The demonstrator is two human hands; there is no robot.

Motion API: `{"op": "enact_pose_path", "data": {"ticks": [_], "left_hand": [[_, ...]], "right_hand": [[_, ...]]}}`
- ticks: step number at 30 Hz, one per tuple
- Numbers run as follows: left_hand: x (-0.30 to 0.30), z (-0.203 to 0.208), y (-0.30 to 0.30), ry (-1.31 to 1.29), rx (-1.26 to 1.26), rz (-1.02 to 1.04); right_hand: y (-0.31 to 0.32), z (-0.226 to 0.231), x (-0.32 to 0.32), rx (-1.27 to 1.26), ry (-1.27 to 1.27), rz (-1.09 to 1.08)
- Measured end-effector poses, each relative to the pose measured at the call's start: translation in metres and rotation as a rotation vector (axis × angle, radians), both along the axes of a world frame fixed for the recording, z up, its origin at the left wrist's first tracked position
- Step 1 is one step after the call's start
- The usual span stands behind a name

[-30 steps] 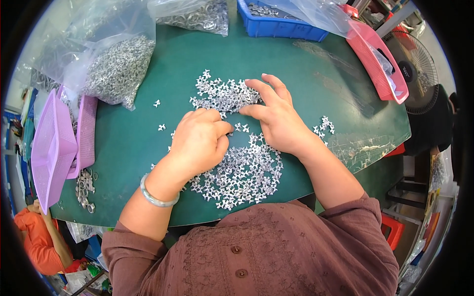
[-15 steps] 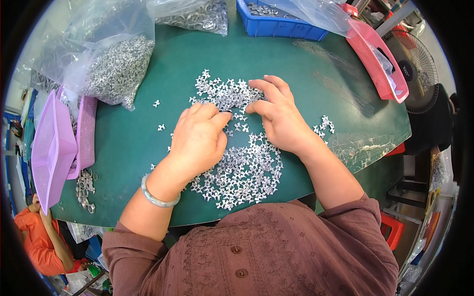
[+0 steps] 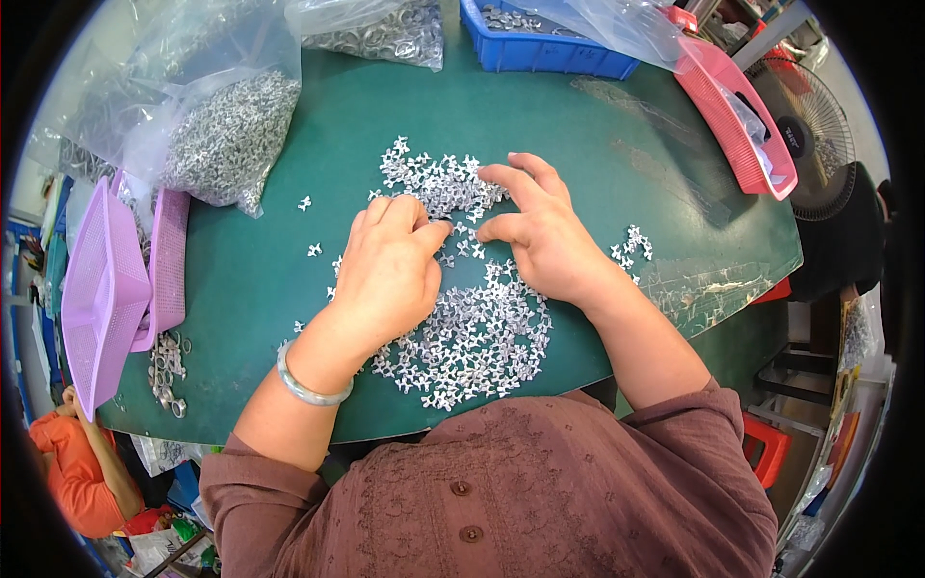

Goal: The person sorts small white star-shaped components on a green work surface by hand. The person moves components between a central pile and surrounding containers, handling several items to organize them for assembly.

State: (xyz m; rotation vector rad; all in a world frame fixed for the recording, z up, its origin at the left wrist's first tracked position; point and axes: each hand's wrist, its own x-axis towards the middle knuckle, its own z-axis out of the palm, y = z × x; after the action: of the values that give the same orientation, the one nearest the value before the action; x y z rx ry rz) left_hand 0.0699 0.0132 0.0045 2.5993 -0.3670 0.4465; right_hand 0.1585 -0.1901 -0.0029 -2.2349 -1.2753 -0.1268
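Small silvery bow-shaped metal pieces lie in two heaps on the green table: a far heap point(image 3: 438, 183) and a larger near heap point(image 3: 472, 337). My left hand point(image 3: 390, 260), with a pale bangle point(image 3: 310, 380) on its wrist, is closed between them at the left, its fingers curled down by the far heap. A small dark spot shows at its fingertips; what it holds, if anything, is hidden. My right hand point(image 3: 549, 236) is open at the right edge of the far heap, fingers spread and bent. A few loose pieces lie between the hands.
Plastic bags of metal pieces point(image 3: 236, 135) stand far left, beside purple baskets point(image 3: 106, 289). Metal rings point(image 3: 167, 371) lie below them. A blue tray point(image 3: 559, 56) and a pink basket point(image 3: 737, 125) sit at the back. Stray pieces point(image 3: 633, 246) lie right. Another person in orange point(image 3: 82, 472) is at lower left.
My right hand has shifted slightly left and its fingers have moved a little over the edge of the far heap. My left hand has hardly moved.
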Motion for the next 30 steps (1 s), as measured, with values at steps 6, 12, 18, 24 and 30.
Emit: {"op": "enact_pose_path", "data": {"ticks": [6, 12, 18, 24, 30], "left_hand": [[-0.0006, 0.0026, -0.0029, 0.023, -0.012, 0.008], [-0.0024, 0.0009, -0.0038, 0.051, -0.018, -0.003], [-0.0022, 0.0019, -0.0042, 0.057, -0.036, -0.041], [-0.0022, 0.0027, -0.0038, 0.07, -0.046, -0.069], [-0.0022, 0.003, -0.0039, 0.047, -0.03, -0.061]], "right_hand": [[0.0035, 0.0011, -0.0009, 0.012, -0.001, -0.056], [0.0045, 0.0021, -0.0017, -0.06, -0.043, -0.067], [-0.0026, -0.0012, 0.0022, 0.047, 0.046, 0.017], [-0.0025, -0.0015, 0.0046, 0.073, 0.046, -0.079], [-0.0017, -0.0019, 0.0018, 0.043, 0.013, -0.098]]}}
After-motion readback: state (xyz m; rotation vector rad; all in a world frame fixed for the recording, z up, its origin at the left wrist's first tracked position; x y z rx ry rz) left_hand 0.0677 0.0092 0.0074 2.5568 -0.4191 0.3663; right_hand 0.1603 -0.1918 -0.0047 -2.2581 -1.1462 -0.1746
